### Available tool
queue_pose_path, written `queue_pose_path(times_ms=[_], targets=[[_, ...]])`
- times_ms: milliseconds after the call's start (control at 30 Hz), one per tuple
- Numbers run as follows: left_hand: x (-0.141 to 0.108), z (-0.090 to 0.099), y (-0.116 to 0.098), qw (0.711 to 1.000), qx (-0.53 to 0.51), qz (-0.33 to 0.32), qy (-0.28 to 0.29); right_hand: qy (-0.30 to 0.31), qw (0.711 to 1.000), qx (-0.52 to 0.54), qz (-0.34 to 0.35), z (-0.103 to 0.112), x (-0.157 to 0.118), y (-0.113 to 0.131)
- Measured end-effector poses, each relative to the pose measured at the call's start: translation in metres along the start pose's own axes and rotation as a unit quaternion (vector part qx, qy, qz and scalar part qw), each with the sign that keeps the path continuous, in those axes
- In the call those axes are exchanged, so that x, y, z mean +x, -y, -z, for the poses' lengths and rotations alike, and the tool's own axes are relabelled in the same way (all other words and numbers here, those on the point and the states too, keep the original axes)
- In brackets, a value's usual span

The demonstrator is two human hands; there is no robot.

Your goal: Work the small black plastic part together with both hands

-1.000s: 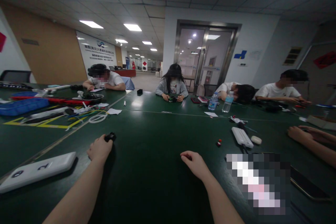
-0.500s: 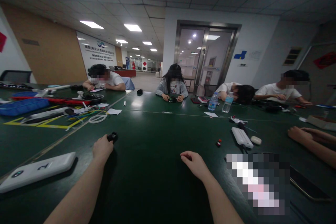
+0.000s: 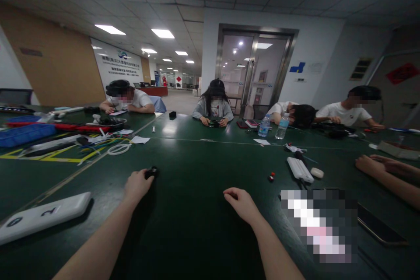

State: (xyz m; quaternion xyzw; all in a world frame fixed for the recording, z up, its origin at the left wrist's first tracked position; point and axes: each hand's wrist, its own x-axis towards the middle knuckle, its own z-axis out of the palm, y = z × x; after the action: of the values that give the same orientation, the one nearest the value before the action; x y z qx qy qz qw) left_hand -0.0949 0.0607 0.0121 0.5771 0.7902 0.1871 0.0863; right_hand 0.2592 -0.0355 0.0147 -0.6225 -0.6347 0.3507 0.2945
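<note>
My left hand point(image 3: 138, 188) is closed on a small black object point(image 3: 151, 172) just above or on the dark green table point(image 3: 197, 175); its exact kind cannot be made out. The object sticks out past the fingertips, its lower side hidden by the hand. On the right, my right hand point(image 3: 242, 203) rests at the table with loosely bent fingers, thumb and forefinger slightly apart. Nothing shows in it, and its outer fingers are partly hidden. A small red and dark item point(image 3: 271, 177) lies to its right, not touched.
A white power bank marked 2 point(image 3: 49, 216) lies left of my left forearm. To the right are a white charger-like block point(image 3: 299, 169), a white rounded case point(image 3: 316, 173), a dark phone point(image 3: 380, 225) and another person's hands point(image 3: 370, 164). Bottles point(image 3: 282, 127) and several people are across the table.
My left hand has moved to the right with the small black object in it, which has turned a little. My right hand has stayed nearly still. The view has shifted slightly.
</note>
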Motion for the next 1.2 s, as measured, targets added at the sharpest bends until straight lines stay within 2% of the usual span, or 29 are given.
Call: queue_pose_path(times_ms=[33, 67, 133, 200, 233, 300, 400, 600, 700, 767, 867, 933, 1033, 1200], targets=[[-0.012, -0.006, -0.014, 0.995, -0.024, -0.091, 0.037, -0.004, 1.0, -0.002, 0.003, -0.001, -0.001, 0.002], [-0.025, -0.012, -0.029, 0.977, -0.059, -0.186, 0.083, -0.008, 1.0, -0.006, 0.01, -0.002, -0.002, 0.005], [-0.056, -0.022, -0.057, 0.915, -0.125, -0.337, 0.183, -0.011, 0.999, -0.015, 0.031, -0.005, -0.005, 0.01], [-0.084, -0.027, -0.078, 0.864, -0.157, -0.411, 0.245, 0.001, 0.998, -0.023, 0.059, -0.006, -0.008, 0.016], [-0.094, -0.028, -0.085, 0.85, -0.162, -0.429, 0.261, 0.013, 0.997, -0.025, 0.071, -0.006, -0.009, 0.018], [-0.105, -0.026, -0.092, 0.84, -0.169, -0.437, 0.275, 0.045, 0.995, -0.03, 0.085, -0.006, -0.012, 0.022], [-0.107, -0.022, -0.092, 0.839, -0.18, -0.427, 0.285, 0.076, 0.992, -0.045, 0.087, -0.007, -0.014, 0.025], [-0.102, -0.022, -0.089, 0.833, -0.179, -0.434, 0.291, 0.075, 0.99, -0.057, 0.105, -0.014, -0.015, 0.028], [-0.102, -0.022, -0.089, 0.832, -0.18, -0.432, 0.298, 0.031, 0.993, -0.035, 0.111, -0.011, -0.01, 0.024], [-0.102, -0.022, -0.089, 0.831, -0.185, -0.428, 0.304, -0.03, 0.995, -0.006, 0.095, -0.005, -0.004, 0.016], [-0.102, -0.02, -0.087, 0.83, -0.193, -0.418, 0.315, -0.139, 0.989, 0.049, 0.024, 0.005, 0.008, -0.004], [-0.102, -0.019, -0.086, 0.83, -0.196, -0.413, 0.32, -0.182, 0.981, 0.056, -0.028, 0.01, 0.014, -0.017], [-0.101, -0.02, -0.085, 0.832, -0.193, -0.407, 0.325, -0.203, 0.976, 0.046, -0.059, 0.011, 0.017, -0.027], [-0.1, -0.023, -0.084, 0.835, -0.19, -0.398, 0.328, -0.173, 0.981, 0.045, -0.073, 0.011, 0.013, -0.021]])
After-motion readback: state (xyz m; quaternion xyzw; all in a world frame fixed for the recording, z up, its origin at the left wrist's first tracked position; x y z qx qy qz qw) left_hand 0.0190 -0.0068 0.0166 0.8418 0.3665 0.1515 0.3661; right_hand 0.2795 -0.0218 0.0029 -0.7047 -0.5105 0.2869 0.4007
